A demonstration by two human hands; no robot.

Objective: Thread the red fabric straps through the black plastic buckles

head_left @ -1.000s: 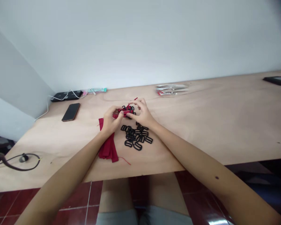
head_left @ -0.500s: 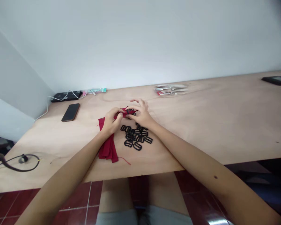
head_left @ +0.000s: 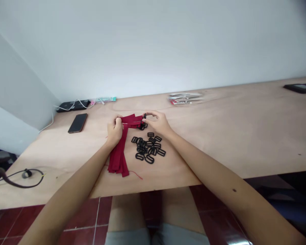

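Observation:
My left hand (head_left: 114, 131) is closed, pinching the end of a red fabric strip (head_left: 129, 119) between thumb and fingers. My right hand (head_left: 159, 123) pinches a small black strap slider (head_left: 144, 117) at the right end of the red strips. Other black rings or sliders (head_left: 142, 127) sit just beneath those fingertips, at the strip ends. Below my left hand lies a stack of red strips (head_left: 117, 161), partly hidden by the wrist. A loose pile of black sliders and oval rings (head_left: 149, 146) rests on the table between my forearms.
A phone (head_left: 78, 123) lies at the left, near a black device (head_left: 72, 105) with a white cable. Flat packets (head_left: 186, 98) lie against the wall, and another dark device (head_left: 299, 88) is at far right. A black cable loop (head_left: 33, 185) rests near the left edge.
My hands have moved apart, the left going left and slightly down. More of the red strip and the black sliders at its end now show, and my right fingers pinch a slider.

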